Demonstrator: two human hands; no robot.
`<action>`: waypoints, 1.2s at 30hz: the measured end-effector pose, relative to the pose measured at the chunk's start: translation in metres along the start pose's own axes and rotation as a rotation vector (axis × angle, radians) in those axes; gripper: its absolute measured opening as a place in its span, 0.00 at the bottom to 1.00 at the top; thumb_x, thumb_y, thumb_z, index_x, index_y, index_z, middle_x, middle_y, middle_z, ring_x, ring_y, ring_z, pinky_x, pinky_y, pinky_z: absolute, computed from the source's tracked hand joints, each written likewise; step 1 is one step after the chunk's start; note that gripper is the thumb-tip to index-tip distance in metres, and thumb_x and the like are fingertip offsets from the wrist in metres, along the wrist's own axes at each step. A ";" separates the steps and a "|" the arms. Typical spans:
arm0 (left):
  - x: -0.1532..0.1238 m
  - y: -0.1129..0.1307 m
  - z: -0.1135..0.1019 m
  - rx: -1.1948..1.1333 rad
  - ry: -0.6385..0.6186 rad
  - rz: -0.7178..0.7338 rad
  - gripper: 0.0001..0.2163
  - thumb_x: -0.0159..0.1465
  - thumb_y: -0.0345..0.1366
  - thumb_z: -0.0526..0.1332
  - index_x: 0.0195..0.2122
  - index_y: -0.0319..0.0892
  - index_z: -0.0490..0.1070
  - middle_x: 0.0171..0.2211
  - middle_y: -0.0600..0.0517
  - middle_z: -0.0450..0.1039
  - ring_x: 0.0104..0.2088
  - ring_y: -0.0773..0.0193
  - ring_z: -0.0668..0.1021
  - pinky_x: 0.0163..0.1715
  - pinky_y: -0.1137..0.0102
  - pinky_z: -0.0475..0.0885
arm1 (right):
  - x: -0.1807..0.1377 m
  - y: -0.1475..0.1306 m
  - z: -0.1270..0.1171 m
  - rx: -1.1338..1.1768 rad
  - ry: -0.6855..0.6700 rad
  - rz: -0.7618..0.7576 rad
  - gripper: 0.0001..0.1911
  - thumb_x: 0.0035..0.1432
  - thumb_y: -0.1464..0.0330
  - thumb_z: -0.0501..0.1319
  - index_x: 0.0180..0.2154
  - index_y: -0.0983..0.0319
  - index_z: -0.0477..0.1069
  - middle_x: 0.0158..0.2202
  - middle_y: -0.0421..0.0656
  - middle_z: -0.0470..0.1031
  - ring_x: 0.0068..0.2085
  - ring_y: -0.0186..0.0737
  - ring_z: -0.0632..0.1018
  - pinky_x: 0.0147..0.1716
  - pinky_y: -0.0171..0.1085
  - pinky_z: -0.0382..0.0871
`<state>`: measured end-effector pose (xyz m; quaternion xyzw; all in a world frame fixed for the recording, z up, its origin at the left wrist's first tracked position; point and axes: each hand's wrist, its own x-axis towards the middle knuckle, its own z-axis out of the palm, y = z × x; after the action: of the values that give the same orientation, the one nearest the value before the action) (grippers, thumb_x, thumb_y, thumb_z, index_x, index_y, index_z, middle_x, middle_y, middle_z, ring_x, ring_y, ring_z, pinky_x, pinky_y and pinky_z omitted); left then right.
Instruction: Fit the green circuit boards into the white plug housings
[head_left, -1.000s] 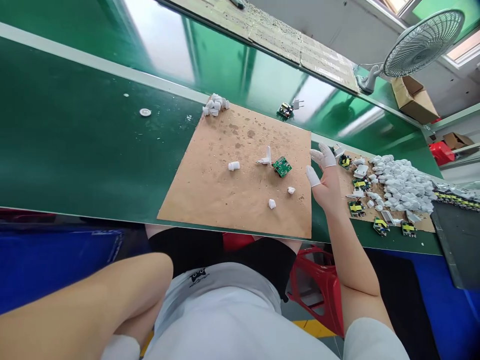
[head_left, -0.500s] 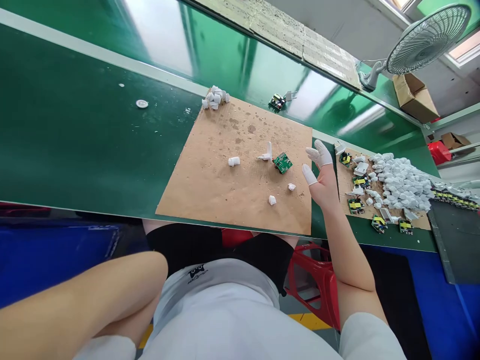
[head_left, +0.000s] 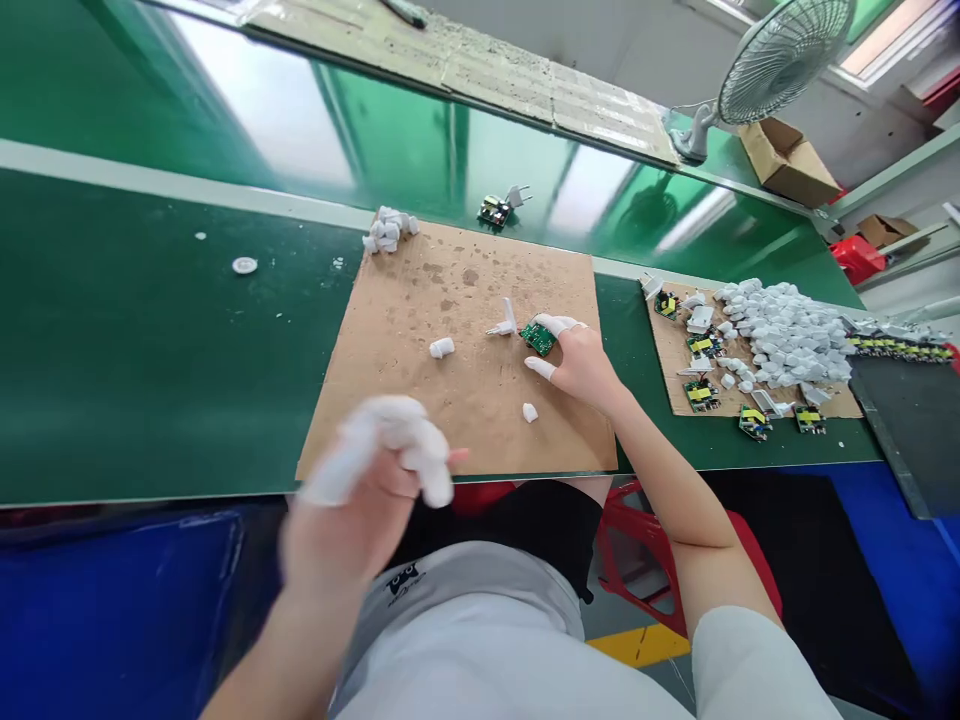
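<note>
My right hand (head_left: 574, 362), with white finger cots, reaches over the cardboard sheet. Its thumb and fingers are apart around a green circuit board (head_left: 538, 338), with the fingertips at the board's upper edge. A white plug piece (head_left: 506, 320) with pins lies just left of the board. Blurred by motion, my left hand (head_left: 375, 480) hovers above the sheet's near left edge, fingers loosely bent and apart, nothing visible in them. A white cylindrical piece (head_left: 442, 347) lies beyond it. A small white lump (head_left: 530, 412) rests below the board.
The cardboard sheet (head_left: 465, 400) lies on a green table (head_left: 150, 380). White pieces (head_left: 390, 228) sit at its far left corner. Beyond it is another board with plug (head_left: 495, 210). At right, a second cardboard holds a white heap (head_left: 787, 330) and several boards (head_left: 701, 393). A fan (head_left: 780, 60) stands behind.
My right hand has moved left from beside the cardboard to the circuit board. My left hand has come into view over the near edge. The camera view has shifted.
</note>
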<state>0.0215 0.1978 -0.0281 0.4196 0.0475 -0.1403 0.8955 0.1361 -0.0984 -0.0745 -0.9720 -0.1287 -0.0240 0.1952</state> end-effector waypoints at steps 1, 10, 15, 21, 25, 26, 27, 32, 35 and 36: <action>0.004 -0.016 0.004 0.023 -0.023 -0.047 0.12 0.62 0.47 0.75 0.40 0.46 0.84 0.30 0.52 0.82 0.25 0.64 0.82 0.38 0.67 0.83 | 0.003 0.000 0.000 0.008 0.019 0.014 0.29 0.60 0.63 0.68 0.61 0.66 0.74 0.56 0.58 0.78 0.57 0.68 0.78 0.59 0.62 0.70; -0.001 -0.092 0.013 0.061 0.011 -0.094 0.18 0.63 0.49 0.75 0.54 0.53 0.83 0.55 0.48 0.81 0.55 0.56 0.83 0.56 0.67 0.80 | -0.075 -0.074 -0.009 0.316 0.272 -0.157 0.30 0.65 0.63 0.67 0.66 0.57 0.66 0.58 0.49 0.78 0.55 0.52 0.80 0.58 0.49 0.74; 0.004 -0.092 0.016 -0.066 0.204 -0.088 0.17 0.61 0.50 0.76 0.47 0.50 0.83 0.48 0.49 0.84 0.44 0.57 0.86 0.46 0.65 0.85 | -0.114 -0.101 0.011 0.382 0.275 -0.228 0.27 0.71 0.61 0.64 0.67 0.57 0.62 0.55 0.49 0.79 0.57 0.49 0.78 0.63 0.50 0.68; 0.010 -0.077 0.012 -0.128 0.261 -0.200 0.20 0.52 0.50 0.81 0.41 0.44 0.84 0.45 0.46 0.85 0.35 0.53 0.87 0.27 0.68 0.84 | -0.113 -0.067 0.046 0.070 0.385 0.009 0.16 0.75 0.67 0.58 0.61 0.60 0.73 0.53 0.51 0.80 0.55 0.53 0.78 0.59 0.53 0.67; 0.011 -0.071 0.013 -0.114 0.200 -0.189 0.20 0.56 0.50 0.79 0.42 0.43 0.82 0.45 0.45 0.85 0.30 0.58 0.84 0.22 0.72 0.78 | -0.112 -0.069 0.049 0.086 0.474 0.000 0.13 0.72 0.71 0.60 0.55 0.57 0.76 0.45 0.47 0.83 0.48 0.51 0.81 0.53 0.53 0.69; 0.011 -0.071 0.014 -0.103 0.199 -0.181 0.20 0.56 0.50 0.79 0.43 0.42 0.81 0.44 0.46 0.85 0.29 0.59 0.84 0.21 0.72 0.77 | -0.113 -0.074 0.043 0.189 0.503 0.004 0.13 0.71 0.72 0.62 0.54 0.55 0.75 0.44 0.45 0.83 0.46 0.50 0.81 0.52 0.52 0.70; 0.011 -0.071 0.015 -0.090 0.205 -0.179 0.21 0.56 0.50 0.79 0.43 0.42 0.80 0.43 0.46 0.85 0.27 0.61 0.83 0.21 0.73 0.76 | -0.114 -0.081 0.036 0.313 0.518 0.005 0.12 0.70 0.73 0.63 0.52 0.54 0.75 0.43 0.43 0.83 0.45 0.48 0.81 0.51 0.51 0.71; 0.008 -0.075 0.019 -0.054 0.227 -0.219 0.26 0.53 0.53 0.80 0.44 0.41 0.79 0.38 0.47 0.84 0.28 0.62 0.81 0.20 0.74 0.74 | -0.123 -0.110 0.006 0.566 0.405 -0.169 0.12 0.67 0.73 0.65 0.49 0.52 0.74 0.40 0.39 0.84 0.45 0.47 0.81 0.53 0.51 0.71; 0.004 -0.077 0.021 -0.005 0.208 -0.244 0.26 0.56 0.55 0.78 0.44 0.41 0.77 0.36 0.49 0.82 0.28 0.63 0.79 0.22 0.73 0.75 | -0.125 -0.115 0.014 0.384 0.465 -0.260 0.13 0.67 0.72 0.65 0.51 0.53 0.75 0.43 0.42 0.83 0.51 0.50 0.79 0.54 0.52 0.72; 0.002 -0.077 0.022 0.021 0.197 -0.248 0.25 0.57 0.56 0.77 0.44 0.41 0.76 0.36 0.49 0.81 0.28 0.63 0.79 0.22 0.72 0.75 | -0.126 -0.115 0.019 0.348 0.506 -0.255 0.13 0.67 0.72 0.65 0.51 0.53 0.75 0.45 0.44 0.81 0.53 0.50 0.78 0.55 0.52 0.73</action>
<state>0.0004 0.1337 -0.0714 0.4315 0.1850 -0.2086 0.8580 -0.0157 -0.0190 -0.0609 -0.8634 -0.1987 -0.2665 0.3794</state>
